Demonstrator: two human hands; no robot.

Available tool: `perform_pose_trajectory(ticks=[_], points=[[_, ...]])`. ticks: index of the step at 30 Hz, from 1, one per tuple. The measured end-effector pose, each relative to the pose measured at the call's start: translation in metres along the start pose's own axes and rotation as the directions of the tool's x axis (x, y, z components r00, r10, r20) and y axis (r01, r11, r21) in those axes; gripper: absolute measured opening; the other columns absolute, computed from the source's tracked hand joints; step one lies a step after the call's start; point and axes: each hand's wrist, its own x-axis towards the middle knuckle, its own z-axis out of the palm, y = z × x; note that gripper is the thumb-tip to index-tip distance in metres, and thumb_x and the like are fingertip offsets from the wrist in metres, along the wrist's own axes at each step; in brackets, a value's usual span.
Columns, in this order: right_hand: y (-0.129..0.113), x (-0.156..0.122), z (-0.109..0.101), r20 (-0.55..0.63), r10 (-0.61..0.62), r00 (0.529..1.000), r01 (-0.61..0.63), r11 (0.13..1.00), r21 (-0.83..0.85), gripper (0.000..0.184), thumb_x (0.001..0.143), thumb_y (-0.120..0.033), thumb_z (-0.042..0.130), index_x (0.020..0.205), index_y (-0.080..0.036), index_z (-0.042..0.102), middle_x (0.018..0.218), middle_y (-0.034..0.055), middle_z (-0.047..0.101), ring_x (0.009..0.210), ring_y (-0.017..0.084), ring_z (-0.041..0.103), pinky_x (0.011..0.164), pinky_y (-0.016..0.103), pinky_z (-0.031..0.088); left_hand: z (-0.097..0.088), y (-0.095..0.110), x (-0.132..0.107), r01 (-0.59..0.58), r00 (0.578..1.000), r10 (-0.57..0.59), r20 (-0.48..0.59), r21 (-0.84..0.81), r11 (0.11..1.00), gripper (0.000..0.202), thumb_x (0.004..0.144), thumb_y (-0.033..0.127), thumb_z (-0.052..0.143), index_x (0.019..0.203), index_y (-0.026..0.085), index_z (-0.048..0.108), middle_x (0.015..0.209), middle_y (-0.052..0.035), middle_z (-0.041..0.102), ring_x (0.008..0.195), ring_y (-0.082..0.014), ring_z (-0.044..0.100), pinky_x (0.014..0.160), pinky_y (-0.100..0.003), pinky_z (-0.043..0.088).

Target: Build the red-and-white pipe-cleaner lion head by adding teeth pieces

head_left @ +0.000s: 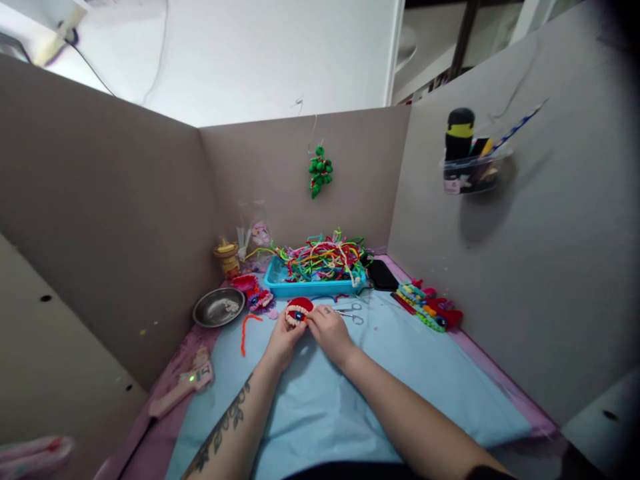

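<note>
One small round red-and-cream fuzzy-wire piece with a blue eye, held in the left hand, its orange tip pinched by the right hand, above the light-blue sheeted surface, is liable to distort should either squeeze too hard.

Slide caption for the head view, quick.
Left hand and right hand at a red craft piece, before a blue tray of tangled strands.

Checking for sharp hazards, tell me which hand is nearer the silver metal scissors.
Right: the right hand is just left of the silver metal scissors; the left hand is farther left, holding a red-and-cream fuzzy piece.
</note>
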Motion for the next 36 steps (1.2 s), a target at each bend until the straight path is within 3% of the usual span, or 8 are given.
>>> perform_pose_trajectory(ticks=[3,6,9,11,18,25,36], points=[[0.000,0.000,0.001,-0.004,-0.008,1.000,0.008,1.000,-0.006,0.015,0.085,-0.015,0.048,0.085,-0.019,0.062,0.082,0.0079,0.061,0.081,0.021,0.054,0.074,0.035,0.044,0.000,0.000,0.001,0.008,1.000,-0.008,0.015,-0.007,1.000,0.039,0.061,0.016,0.074,0.098,0.018,0.060,0.093,-0.0043,0.065,0.086,-0.0149,0.059,0.082,-0.024,0.041],[-0.001,0.001,-0.001,-0.065,0.026,0.998,-0.018,0.993,0.114,0.014,0.085,-0.016,0.048,0.084,-0.019,0.062,0.081,0.0071,0.060,0.081,0.020,0.055,0.074,0.034,0.044,-0.003,0.000,0.002,0.031,0.998,-0.028,0.061,-0.051,0.998,0.038,0.064,0.015,0.073,0.099,0.018,0.060,0.096,-0.0048,0.065,0.087,-0.0143,0.059,0.084,-0.024,0.041],[0.000,0.003,-0.007,-0.223,0.223,0.949,-0.140,0.932,0.335,0.015,0.087,-0.018,0.045,0.086,-0.019,0.060,0.083,0.0065,0.059,0.080,0.018,0.056,0.071,0.031,0.046,-0.009,0.001,0.004,0.119,0.988,-0.105,0.116,-0.125,0.985,0.042,0.066,0.014,0.072,0.105,0.017,0.058,0.103,-0.0072,0.065,0.093,-0.0163,0.060,0.088,-0.027,0.041],[0.001,0.003,-0.011,-0.256,0.319,0.913,-0.194,0.889,0.416,0.015,0.086,-0.020,0.046,0.084,-0.019,0.060,0.082,0.0057,0.058,0.077,0.017,0.055,0.067,0.029,0.046,-0.012,0.002,0.005,0.157,0.983,-0.137,0.125,-0.166,0.974,0.043,0.066,0.015,0.072,0.106,0.016,0.058,0.106,-0.0087,0.064,0.098,-0.0186,0.060,0.091,-0.030,0.041],[0.001,-0.001,-0.004,-0.117,0.232,0.966,-0.171,0.906,0.386,0.011,0.080,-0.018,0.052,0.081,-0.020,0.062,0.083,0.0052,0.060,0.081,0.018,0.057,0.072,0.030,0.047,-0.012,0.005,0.004,0.141,0.982,-0.114,0.149,-0.184,0.973,0.018,0.068,0.015,0.071,0.083,0.015,0.060,0.093,-0.0086,0.068,0.103,-0.0213,0.059,0.099,-0.034,0.037],[-0.003,0.000,-0.003,-0.129,0.257,0.958,-0.209,0.931,0.300,0.013,0.080,-0.017,0.050,0.077,-0.020,0.062,0.080,0.0046,0.060,0.079,0.018,0.058,0.073,0.030,0.046,-0.006,0.008,0.001,0.118,0.981,-0.090,0.169,-0.163,0.979,0.032,0.068,0.015,0.071,0.098,0.017,0.058,0.098,-0.0086,0.067,0.104,-0.0210,0.058,0.099,-0.035,0.036],[-0.001,0.000,0.000,-0.135,0.287,0.948,-0.228,0.913,0.340,0.012,0.079,-0.019,0.051,0.074,-0.020,0.062,0.075,0.0037,0.059,0.074,0.017,0.057,0.067,0.028,0.045,-0.003,0.006,0.001,0.104,0.982,-0.080,0.169,-0.141,0.985,0.035,0.067,0.017,0.072,0.100,0.018,0.058,0.104,-0.0083,0.065,0.107,-0.0211,0.057,0.097,-0.034,0.038]])
